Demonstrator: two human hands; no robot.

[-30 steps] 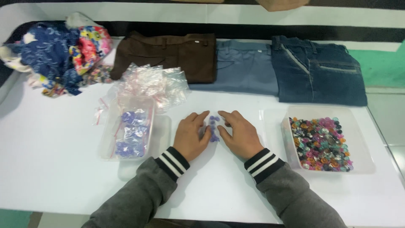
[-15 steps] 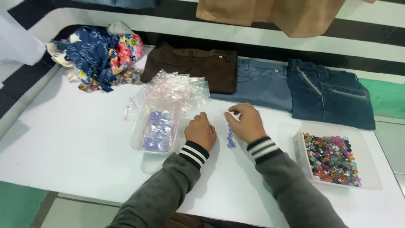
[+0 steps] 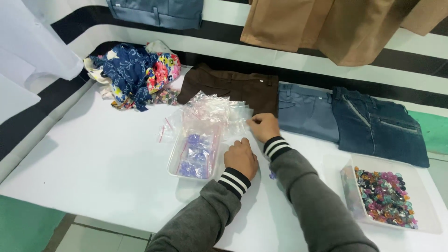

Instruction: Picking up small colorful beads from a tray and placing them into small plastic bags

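Head view: right hand (image 3: 263,127) pinches the edge of the clear bag pile (image 3: 212,112) at mid-desk. Left hand (image 3: 241,157), loosely curled and holding nothing visible, rests beside the clear tray (image 3: 193,151). Bead tray (image 3: 389,196) occupies the desk's (image 3: 93,163) near right corner; the left side lies open.

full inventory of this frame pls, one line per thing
table: 1, white, under everything
bags: loose pile, clear plastic, table centre
tray: 1, clear, holds bagged purple pieces, left of hands
bead tray: 1, clear, mixed-colour beads, far right
brown trousers: 1, folded, back centre
blue trousers: 1, grey-blue, right of brown
jeans: 1, dark blue, back right
fabric heap: 1, blue and floral, back left
hanging garments: tan and grey-blue, on wall
left hand: on table beside tray
right hand: fingers at bag pile edge
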